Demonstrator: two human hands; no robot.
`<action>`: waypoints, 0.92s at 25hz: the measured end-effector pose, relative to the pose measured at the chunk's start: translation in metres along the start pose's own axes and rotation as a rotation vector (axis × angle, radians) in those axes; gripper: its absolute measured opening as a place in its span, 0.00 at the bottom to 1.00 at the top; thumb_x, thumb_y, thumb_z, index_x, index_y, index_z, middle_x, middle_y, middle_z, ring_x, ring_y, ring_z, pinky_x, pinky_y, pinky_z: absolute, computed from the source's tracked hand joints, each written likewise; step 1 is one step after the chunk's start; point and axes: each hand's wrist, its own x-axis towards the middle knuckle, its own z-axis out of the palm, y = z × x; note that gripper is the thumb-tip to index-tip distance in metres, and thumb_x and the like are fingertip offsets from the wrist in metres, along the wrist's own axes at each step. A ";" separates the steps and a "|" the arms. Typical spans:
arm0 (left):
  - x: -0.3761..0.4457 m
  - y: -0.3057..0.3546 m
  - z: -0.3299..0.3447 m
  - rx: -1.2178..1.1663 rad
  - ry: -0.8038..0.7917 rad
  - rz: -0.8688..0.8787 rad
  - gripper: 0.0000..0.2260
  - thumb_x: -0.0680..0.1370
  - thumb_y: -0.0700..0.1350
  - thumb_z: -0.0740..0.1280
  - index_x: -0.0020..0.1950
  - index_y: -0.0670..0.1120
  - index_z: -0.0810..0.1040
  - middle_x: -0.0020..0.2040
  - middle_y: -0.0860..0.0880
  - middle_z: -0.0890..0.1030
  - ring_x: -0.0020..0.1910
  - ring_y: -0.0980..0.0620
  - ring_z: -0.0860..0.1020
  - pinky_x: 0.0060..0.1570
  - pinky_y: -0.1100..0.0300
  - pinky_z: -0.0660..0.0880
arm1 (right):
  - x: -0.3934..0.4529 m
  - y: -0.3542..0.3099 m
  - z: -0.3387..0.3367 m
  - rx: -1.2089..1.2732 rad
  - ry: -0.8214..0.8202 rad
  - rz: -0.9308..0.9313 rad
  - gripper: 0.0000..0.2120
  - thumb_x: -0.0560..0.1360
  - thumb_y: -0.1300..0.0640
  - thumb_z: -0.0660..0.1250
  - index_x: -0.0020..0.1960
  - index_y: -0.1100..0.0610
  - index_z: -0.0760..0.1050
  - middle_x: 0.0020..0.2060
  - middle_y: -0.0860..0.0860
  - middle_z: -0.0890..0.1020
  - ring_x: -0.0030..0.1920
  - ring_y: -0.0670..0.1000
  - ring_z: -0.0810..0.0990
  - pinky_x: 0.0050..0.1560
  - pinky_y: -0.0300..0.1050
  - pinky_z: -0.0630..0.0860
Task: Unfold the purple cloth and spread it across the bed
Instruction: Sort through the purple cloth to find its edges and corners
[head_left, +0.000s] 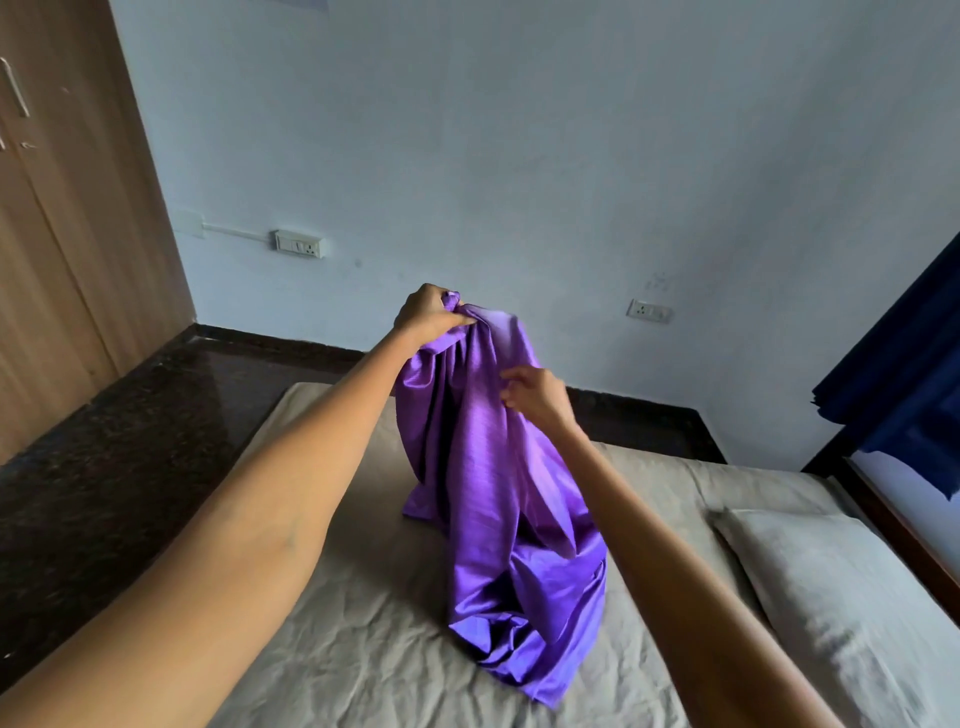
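Left hand (428, 312) fisted on bunched top of purple cloth (498, 467), held high; right hand (535, 397) lower, pinching a fold. Hanging lengthwise, bottom heaped on bed (322, 623).

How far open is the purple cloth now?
Still bunched: the left hand holds the cloth up, gathered in hanging folds, bottom crumpled on the bed.

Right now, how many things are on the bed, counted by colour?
Purple: 1, the purple cloth, held up by the left hand, with the right hand pinching it
Grey: 1, the pillow
Total: 2
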 end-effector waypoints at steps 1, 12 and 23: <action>-0.001 0.004 0.002 -0.054 -0.064 0.055 0.15 0.69 0.44 0.73 0.29 0.47 0.68 0.29 0.49 0.68 0.35 0.49 0.67 0.40 0.59 0.65 | 0.001 -0.005 0.012 0.154 -0.035 0.001 0.15 0.74 0.63 0.58 0.57 0.58 0.78 0.51 0.55 0.83 0.52 0.56 0.79 0.53 0.45 0.73; -0.004 0.006 -0.010 -0.203 -0.131 0.190 0.22 0.69 0.42 0.74 0.28 0.50 0.61 0.25 0.56 0.60 0.33 0.52 0.58 0.34 0.57 0.57 | -0.001 0.008 0.008 0.699 -0.510 0.189 0.09 0.75 0.55 0.59 0.45 0.56 0.77 0.32 0.49 0.79 0.32 0.44 0.75 0.35 0.35 0.71; 0.001 0.030 0.004 -0.165 -0.147 0.226 0.12 0.69 0.43 0.74 0.28 0.46 0.75 0.30 0.49 0.68 0.36 0.51 0.65 0.40 0.58 0.63 | -0.004 -0.018 0.011 0.994 0.260 0.138 0.23 0.73 0.51 0.60 0.66 0.57 0.66 0.63 0.53 0.74 0.64 0.51 0.72 0.69 0.48 0.65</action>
